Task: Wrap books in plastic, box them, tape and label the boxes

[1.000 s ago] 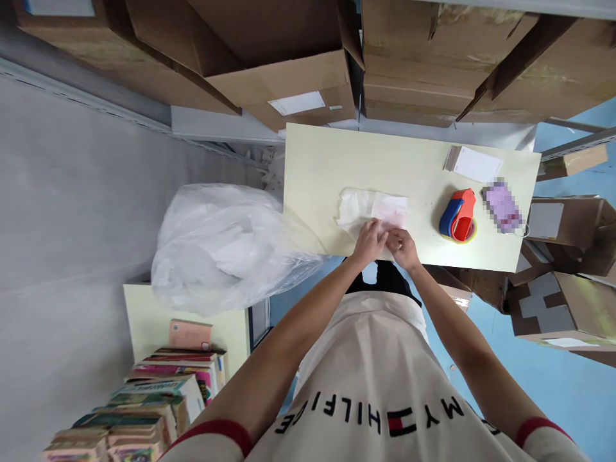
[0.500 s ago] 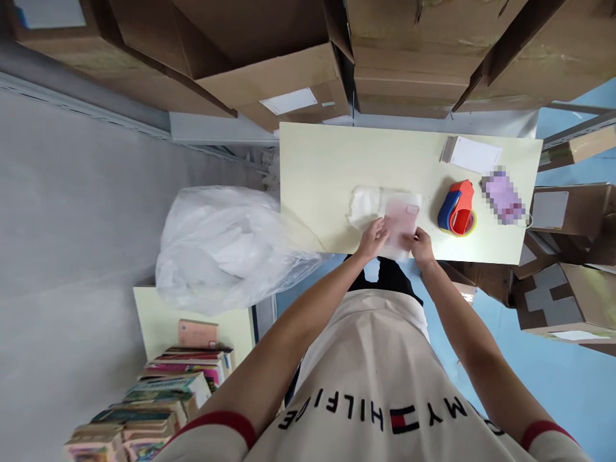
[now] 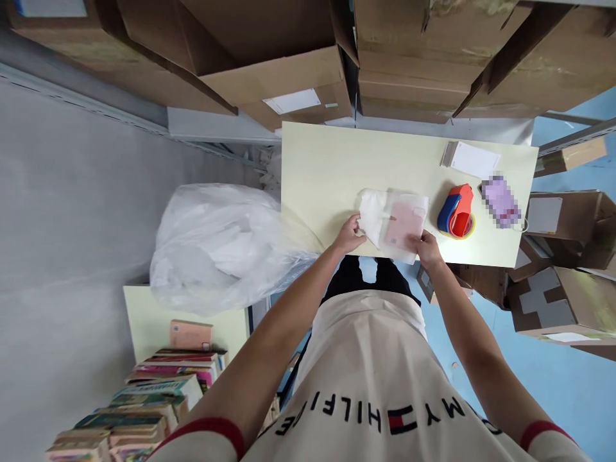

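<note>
A pink booklet point(image 3: 404, 226) lies inside a thin, translucent white sleeve point(image 3: 371, 215) near the front edge of the table. The sleeve's loose part reaches out to the left, crumpled. At that loose end is my left hand point(image 3: 350, 235), its fingers curled against the sleeve's left edge. My right hand point(image 3: 428, 249) pinches the sleeve and booklet at the lower right corner, thumb on top and the other fingers underneath out of sight.
On the pale table point(image 3: 317, 160) stand a red and blue tape dispenser point(image 3: 456, 212), a stack of white cards point(image 3: 474, 159) and a pixelated purple object point(image 3: 501, 200). A big plastic bag point(image 3: 216, 244) bulges at the left above stacked books point(image 3: 163, 398). Cardboard boxes point(image 3: 409, 64) line the back.
My left hand has left the booklet's left side and shifted left to the sleeve's loose end. The booklet and sleeve have moved slightly right, with my right hand still on their corner.
</note>
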Available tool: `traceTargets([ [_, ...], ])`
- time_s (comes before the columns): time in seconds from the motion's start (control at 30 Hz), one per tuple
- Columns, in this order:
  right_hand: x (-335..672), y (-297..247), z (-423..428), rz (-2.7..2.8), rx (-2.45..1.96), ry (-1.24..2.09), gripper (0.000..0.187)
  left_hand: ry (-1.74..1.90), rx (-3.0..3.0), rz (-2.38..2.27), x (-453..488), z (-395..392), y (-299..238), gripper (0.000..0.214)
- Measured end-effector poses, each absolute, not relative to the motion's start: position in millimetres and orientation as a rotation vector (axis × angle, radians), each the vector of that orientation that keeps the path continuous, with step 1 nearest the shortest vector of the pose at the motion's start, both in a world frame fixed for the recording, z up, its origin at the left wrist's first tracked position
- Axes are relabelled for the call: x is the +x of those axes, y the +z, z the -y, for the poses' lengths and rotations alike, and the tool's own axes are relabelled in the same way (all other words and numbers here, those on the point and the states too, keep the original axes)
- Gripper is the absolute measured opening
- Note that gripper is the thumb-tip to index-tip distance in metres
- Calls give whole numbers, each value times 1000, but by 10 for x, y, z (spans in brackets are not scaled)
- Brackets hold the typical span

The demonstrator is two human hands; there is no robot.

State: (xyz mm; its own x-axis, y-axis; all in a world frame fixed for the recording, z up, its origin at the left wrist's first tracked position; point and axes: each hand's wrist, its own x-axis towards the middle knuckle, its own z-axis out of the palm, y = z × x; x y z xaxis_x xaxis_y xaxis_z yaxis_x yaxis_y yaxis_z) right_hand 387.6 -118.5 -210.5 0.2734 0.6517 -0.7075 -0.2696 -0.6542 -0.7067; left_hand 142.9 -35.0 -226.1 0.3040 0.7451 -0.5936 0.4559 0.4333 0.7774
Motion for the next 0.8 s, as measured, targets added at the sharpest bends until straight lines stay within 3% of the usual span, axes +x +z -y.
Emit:
traceTargets([
  [0.1,3877,-2091,1130,355,-1754,1485,39,122,1210,-1268,1382,275,-2224,18],
  [0.13,3875,-2087,1111,367,-1756,1481,39,55,1235,-1297,1360,248,-2214,13],
  [0.2,3868,-2082,1075,424,-1791,1463,37,-60,1296,-1395,1316,202,-2193,29],
  [0.27,3849,-2079,1040,536,-1909,1388,31,-102,1332,-1487,1298,179,-2159,29],
  [0.37,3774,-2065,988,811,-2137,1159,17,147,1450,-1617,1379,217,-2063,10],
  [0.43,3686,-2040,956,1003,-2190,1018,16,375,1563,-1555,1514,284,-1978,18],
  [0.6,3353,-1948,893,1313,-2066,942,49,458,1430,-1129,1925,435,-1811,39],
  [0.8,2993,-1993,876,1495,-1850,1151,78,452,1012,-1180,1888,396,-1869,26],
])
